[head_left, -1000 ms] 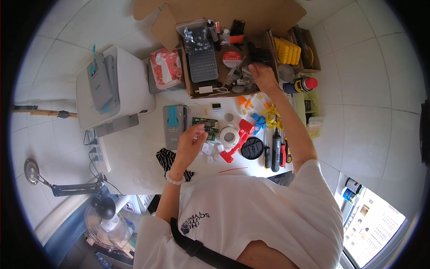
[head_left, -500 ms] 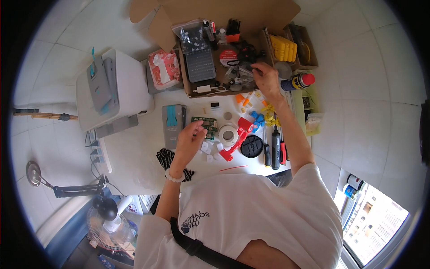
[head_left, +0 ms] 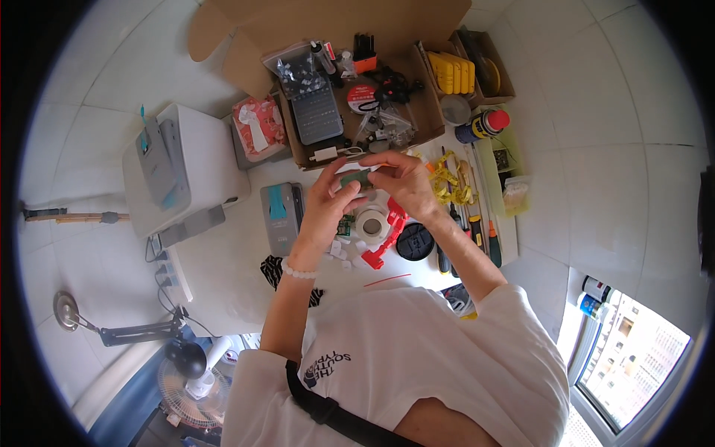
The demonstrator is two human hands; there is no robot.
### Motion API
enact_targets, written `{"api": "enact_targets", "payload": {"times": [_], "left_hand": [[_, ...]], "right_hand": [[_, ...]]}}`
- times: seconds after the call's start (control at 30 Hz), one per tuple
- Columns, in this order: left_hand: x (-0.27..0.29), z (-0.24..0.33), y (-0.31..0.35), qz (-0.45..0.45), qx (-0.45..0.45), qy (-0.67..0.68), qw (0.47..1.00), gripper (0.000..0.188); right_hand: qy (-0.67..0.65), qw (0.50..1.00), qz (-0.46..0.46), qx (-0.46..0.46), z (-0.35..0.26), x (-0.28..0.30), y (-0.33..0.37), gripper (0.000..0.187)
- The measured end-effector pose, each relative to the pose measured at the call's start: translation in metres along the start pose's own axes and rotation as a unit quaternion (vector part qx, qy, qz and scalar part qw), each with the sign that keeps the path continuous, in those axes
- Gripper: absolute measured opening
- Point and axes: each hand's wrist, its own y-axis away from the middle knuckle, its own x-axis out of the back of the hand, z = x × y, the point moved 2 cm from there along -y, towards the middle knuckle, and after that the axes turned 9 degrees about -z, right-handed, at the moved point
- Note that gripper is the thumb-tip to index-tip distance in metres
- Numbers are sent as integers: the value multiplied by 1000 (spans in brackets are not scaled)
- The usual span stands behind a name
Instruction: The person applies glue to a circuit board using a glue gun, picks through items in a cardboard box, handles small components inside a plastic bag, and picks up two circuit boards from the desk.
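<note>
Left hand (head_left: 328, 197) and right hand (head_left: 406, 186) pinch 1 small green board (head_left: 355, 179) between them, above the surface (head_left: 223, 261) — probably light, stiff and a bit brittle, so best held by its edges.

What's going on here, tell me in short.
A person sits or stands at a white table, holding a small green piece up between the left hand and the right hand. A green circuit board lies below, partly hidden, beside a white ring and a red part. Beyond the hands stands an open cardboard box of assorted bits.
</note>
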Motion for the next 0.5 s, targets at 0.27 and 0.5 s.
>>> {"api": "enact_targets", "payload": {"times": [0.27,0.5], "left_hand": [[26,-25,33,68,36,104,992,20],[31,-19,53,93,31,129,987,18]], "right_hand": [[519,831,99,173,-13,13,-32,31],[759,648,60,23,-10,38,-107,50]]}}
